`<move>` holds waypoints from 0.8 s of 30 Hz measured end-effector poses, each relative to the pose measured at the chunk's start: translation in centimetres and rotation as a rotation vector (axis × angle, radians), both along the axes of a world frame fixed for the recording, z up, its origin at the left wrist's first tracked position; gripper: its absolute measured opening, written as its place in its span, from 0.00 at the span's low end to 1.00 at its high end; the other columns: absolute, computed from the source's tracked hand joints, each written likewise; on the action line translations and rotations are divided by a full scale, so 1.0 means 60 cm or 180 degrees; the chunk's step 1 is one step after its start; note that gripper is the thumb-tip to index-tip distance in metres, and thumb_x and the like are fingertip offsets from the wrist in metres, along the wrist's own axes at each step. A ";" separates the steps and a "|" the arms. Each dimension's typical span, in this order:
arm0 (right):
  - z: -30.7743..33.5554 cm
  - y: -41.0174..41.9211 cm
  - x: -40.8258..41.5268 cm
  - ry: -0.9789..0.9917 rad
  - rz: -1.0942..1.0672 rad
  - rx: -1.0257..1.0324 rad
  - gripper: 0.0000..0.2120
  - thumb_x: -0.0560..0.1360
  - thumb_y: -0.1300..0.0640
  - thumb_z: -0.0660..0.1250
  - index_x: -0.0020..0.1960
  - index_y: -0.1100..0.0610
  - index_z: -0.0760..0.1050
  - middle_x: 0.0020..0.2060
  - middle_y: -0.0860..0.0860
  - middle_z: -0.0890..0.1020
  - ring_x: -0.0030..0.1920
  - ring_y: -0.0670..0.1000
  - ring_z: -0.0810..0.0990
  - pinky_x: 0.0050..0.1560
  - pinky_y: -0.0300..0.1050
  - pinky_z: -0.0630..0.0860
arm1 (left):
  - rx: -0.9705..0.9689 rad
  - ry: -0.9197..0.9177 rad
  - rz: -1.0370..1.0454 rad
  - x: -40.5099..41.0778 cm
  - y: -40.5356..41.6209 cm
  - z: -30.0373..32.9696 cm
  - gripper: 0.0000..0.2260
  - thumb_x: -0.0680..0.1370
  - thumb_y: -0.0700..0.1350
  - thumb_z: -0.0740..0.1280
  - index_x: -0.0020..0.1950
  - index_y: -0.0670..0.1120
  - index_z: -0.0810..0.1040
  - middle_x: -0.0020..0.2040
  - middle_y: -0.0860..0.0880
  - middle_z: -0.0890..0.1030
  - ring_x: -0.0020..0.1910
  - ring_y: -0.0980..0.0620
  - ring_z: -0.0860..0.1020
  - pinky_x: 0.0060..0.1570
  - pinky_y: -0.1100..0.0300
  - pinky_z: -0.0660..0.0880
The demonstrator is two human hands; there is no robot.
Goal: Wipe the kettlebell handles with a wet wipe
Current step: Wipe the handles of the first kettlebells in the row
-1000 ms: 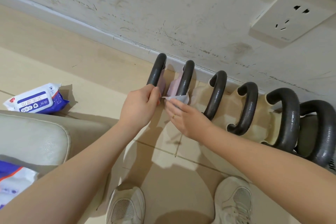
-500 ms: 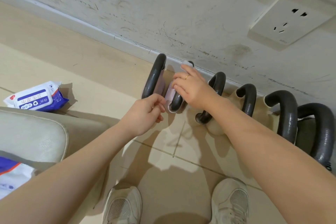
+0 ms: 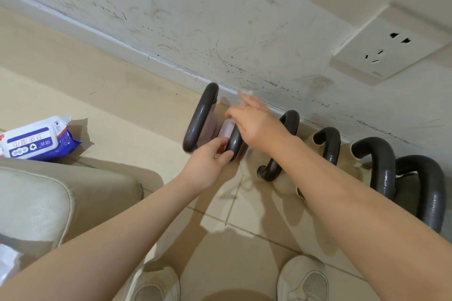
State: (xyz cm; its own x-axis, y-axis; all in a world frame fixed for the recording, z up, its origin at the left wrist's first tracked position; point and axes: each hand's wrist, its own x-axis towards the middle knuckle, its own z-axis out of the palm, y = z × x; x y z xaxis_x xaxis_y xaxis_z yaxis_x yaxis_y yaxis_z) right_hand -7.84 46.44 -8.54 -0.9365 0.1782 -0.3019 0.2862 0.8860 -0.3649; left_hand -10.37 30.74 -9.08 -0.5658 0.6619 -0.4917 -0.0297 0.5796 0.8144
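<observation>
Lining the wall [image 3: 220, 19] base: six kettlebells, dark handles up | second handle [image 3: 234, 142] from left: left hand [image 3: 208, 166] pinches its near end | right hand [image 3: 254, 122], blurred, fingers curled over its far top | wet wipe [image 3: 245, 93]: white scrap at right fingertips | wipes pack [image 3: 36, 140]: floor, far left

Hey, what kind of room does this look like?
Probably a home room used for workouts: kettlebells lined along a scuffed wall with a power socket, tiled floor, and a cushioned seat nearby.
</observation>
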 end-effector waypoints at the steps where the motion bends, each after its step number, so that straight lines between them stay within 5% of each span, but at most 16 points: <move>1: -0.005 -0.001 -0.001 -0.0138 0.0089 -0.0016 0.14 0.78 0.60 0.53 0.60 0.50 0.71 0.74 0.55 0.59 0.76 0.56 0.46 0.74 0.56 0.49 | 0.0003 -0.0037 0.0039 0.000 0.001 0.001 0.17 0.78 0.40 0.62 0.66 0.47 0.72 0.57 0.45 0.80 0.57 0.49 0.77 0.59 0.59 0.70; 4: -0.013 -0.010 0.004 0.0196 -0.0395 -0.0453 0.16 0.78 0.61 0.52 0.61 0.51 0.70 0.75 0.53 0.58 0.76 0.55 0.44 0.74 0.59 0.51 | 0.0093 -0.0195 0.0200 -0.004 0.001 -0.002 0.21 0.77 0.37 0.62 0.70 0.50 0.69 0.58 0.46 0.79 0.52 0.52 0.75 0.56 0.61 0.71; 8: -0.015 -0.056 0.018 0.0380 -0.0789 -0.0264 0.16 0.80 0.62 0.52 0.67 0.59 0.66 0.76 0.53 0.50 0.75 0.56 0.38 0.72 0.42 0.41 | 0.0296 -0.0272 0.0242 -0.006 -0.002 -0.008 0.22 0.75 0.39 0.64 0.68 0.52 0.72 0.60 0.44 0.79 0.55 0.51 0.78 0.63 0.54 0.72; 10: -0.025 -0.085 0.036 0.0612 -0.0791 -0.0213 0.17 0.79 0.63 0.53 0.67 0.63 0.66 0.75 0.57 0.54 0.75 0.61 0.41 0.72 0.43 0.43 | 0.0422 -0.0530 0.0336 -0.005 -0.004 -0.007 0.19 0.76 0.37 0.61 0.65 0.50 0.75 0.57 0.42 0.80 0.52 0.47 0.78 0.61 0.51 0.73; 13: -0.038 -0.107 0.073 0.0728 -0.0210 0.0284 0.20 0.76 0.59 0.53 0.64 0.65 0.70 0.65 0.61 0.73 0.71 0.65 0.61 0.71 0.57 0.53 | 0.0822 -0.1771 0.1202 -0.010 -0.006 0.004 0.21 0.76 0.32 0.53 0.66 0.44 0.73 0.54 0.45 0.79 0.48 0.49 0.73 0.54 0.59 0.70; 15: -0.044 -0.120 0.092 0.0589 0.0277 0.0651 0.20 0.73 0.60 0.54 0.62 0.63 0.73 0.61 0.58 0.78 0.69 0.60 0.68 0.73 0.54 0.53 | 0.0979 -0.2185 0.1577 -0.008 -0.009 0.013 0.18 0.79 0.40 0.54 0.68 0.46 0.70 0.57 0.49 0.79 0.52 0.50 0.77 0.62 0.58 0.68; 18: -0.050 -0.123 0.108 0.0326 0.1257 0.1340 0.23 0.71 0.59 0.50 0.57 0.58 0.78 0.56 0.54 0.82 0.65 0.55 0.73 0.71 0.50 0.56 | 0.0790 -0.2008 0.1485 0.000 -0.015 0.025 0.18 0.80 0.51 0.54 0.68 0.48 0.70 0.66 0.49 0.75 0.67 0.53 0.70 0.72 0.57 0.57; 24: -0.039 -0.100 0.093 0.0691 0.1782 0.1620 0.13 0.70 0.62 0.58 0.44 0.55 0.81 0.44 0.51 0.85 0.54 0.54 0.81 0.67 0.47 0.65 | 0.0740 -0.1880 0.1311 -0.007 -0.029 0.031 0.24 0.80 0.56 0.49 0.73 0.47 0.62 0.74 0.48 0.65 0.72 0.53 0.63 0.71 0.59 0.55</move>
State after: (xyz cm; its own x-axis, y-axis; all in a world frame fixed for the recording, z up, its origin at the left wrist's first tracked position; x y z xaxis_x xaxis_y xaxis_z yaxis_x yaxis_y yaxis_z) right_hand -2.26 40.44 -10.90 -0.9565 -0.2704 -0.1098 -0.2834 0.9505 0.1278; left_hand -10.76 29.02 -7.19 -0.4757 0.5776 -0.6634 -0.6760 0.2424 0.6959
